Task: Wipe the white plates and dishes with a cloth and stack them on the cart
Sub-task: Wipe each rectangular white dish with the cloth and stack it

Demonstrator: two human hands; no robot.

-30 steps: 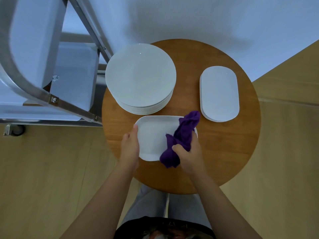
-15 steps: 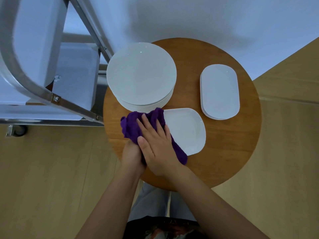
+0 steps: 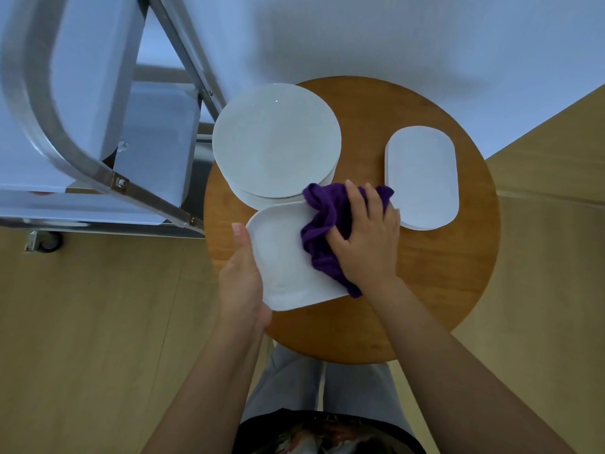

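Note:
A white rounded-rectangular dish (image 3: 283, 257) lies at the near left of the round wooden table (image 3: 435, 273). My left hand (image 3: 242, 276) grips its left edge, thumb up along the rim. My right hand (image 3: 365, 234) presses a purple cloth (image 3: 324, 221) flat onto the dish's right half, fingers spread and fairly straight. Just behind the dish sits a stack of round white plates (image 3: 276, 142). At the table's right lies a stack of white oval dishes (image 3: 422, 176).
A metal cart (image 3: 98, 172) with white shelves and a caster stands left of the table, its slanted frame close to the round plates. Wooden floor surrounds the table; a white wall lies behind it.
The cloth and my right hand swept from the dish's left end to its right side. My left hand, earlier hidden under the cloth, shows again on the dish's left edge.

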